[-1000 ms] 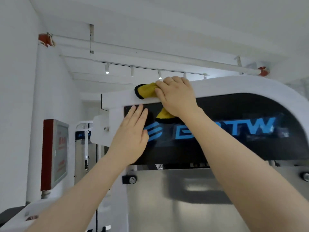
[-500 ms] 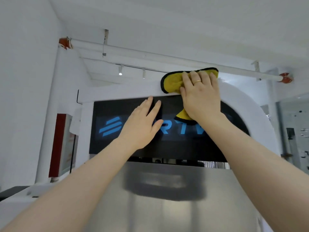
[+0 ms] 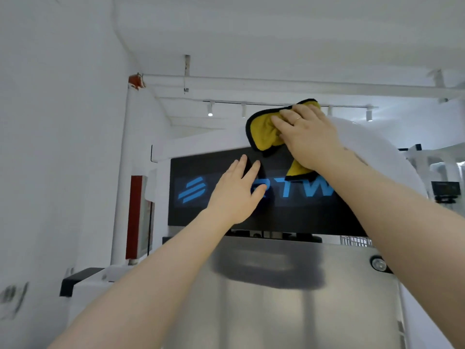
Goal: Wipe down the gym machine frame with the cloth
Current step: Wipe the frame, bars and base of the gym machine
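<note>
From my feed, part of the blue lettering on the black logo panel (image 3: 297, 205) is covered by my left hand (image 3: 235, 195), and my right forearm cuts off its right end, so I can't read the whole word; only a striped emblem and a few letters show. The underside of the cloth (image 3: 265, 133) is hidden beneath my right hand (image 3: 310, 139), and the frame's far right curve blurs into the bright background. I count two hands, one yellow cloth with a black border, one white machine frame (image 3: 201, 144), one brushed metal plate (image 3: 302, 311) below the panel, and four small ceiling spotlights along a track. My right hand is raised high, palm down, fingers spread and lightly curved over the cloth, pressing it onto the frame's top edge where the bar begins to curve; a corner of the cloth hangs down under the wrist. My left hand lies flat against the black panel, fingers straight and slightly fanned, holding nothing.
</note>
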